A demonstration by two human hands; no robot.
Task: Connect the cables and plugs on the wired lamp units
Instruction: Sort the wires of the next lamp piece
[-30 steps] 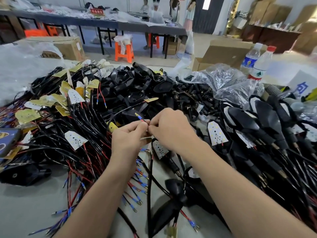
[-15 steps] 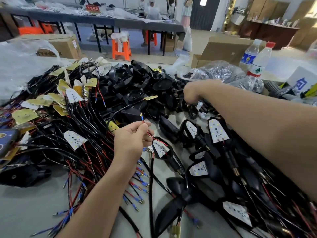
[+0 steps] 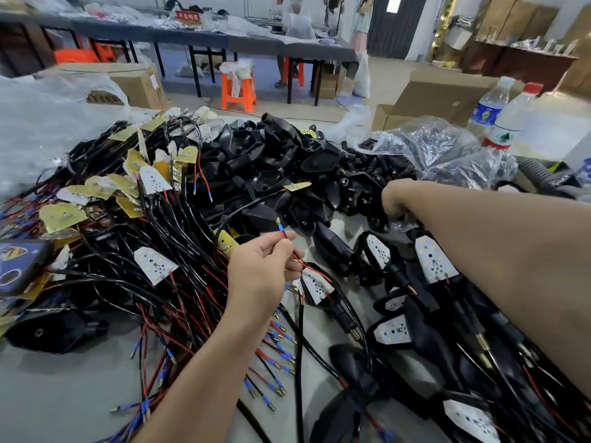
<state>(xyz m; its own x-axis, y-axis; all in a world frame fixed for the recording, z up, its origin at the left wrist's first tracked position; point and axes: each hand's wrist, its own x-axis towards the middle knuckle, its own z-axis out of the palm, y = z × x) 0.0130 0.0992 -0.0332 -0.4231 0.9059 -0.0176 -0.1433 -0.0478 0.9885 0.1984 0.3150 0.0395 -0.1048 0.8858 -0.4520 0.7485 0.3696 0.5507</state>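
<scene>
My left hand (image 3: pixel 260 266) pinches a pair of thin wires (image 3: pixel 281 230) with blue and red sleeved tips that stick up above its fingers. The red wire runs down to a white LED board (image 3: pixel 316 284) lying on the table just right of the hand. My right hand (image 3: pixel 395 199) is stretched out to the far right-centre, with its fingers curled down into a heap of small black plug parts (image 3: pixel 361 177). What the fingers grip is hidden. Black lamp units with white LED boards (image 3: pixel 431 260) lie under my right forearm.
A tangle of black and red cables with yellow and white boards (image 3: pixel 150 225) covers the left of the grey table (image 3: pixel 64 394). Black housings (image 3: pixel 271 155) are piled at the centre back. Clear plastic bags (image 3: pixel 447 148) and two bottles (image 3: pixel 508 119) stand at the back right.
My right hand has left my left hand and reached away to the black parts pile at the back right. My left hand still holds the wires in about the same place.
</scene>
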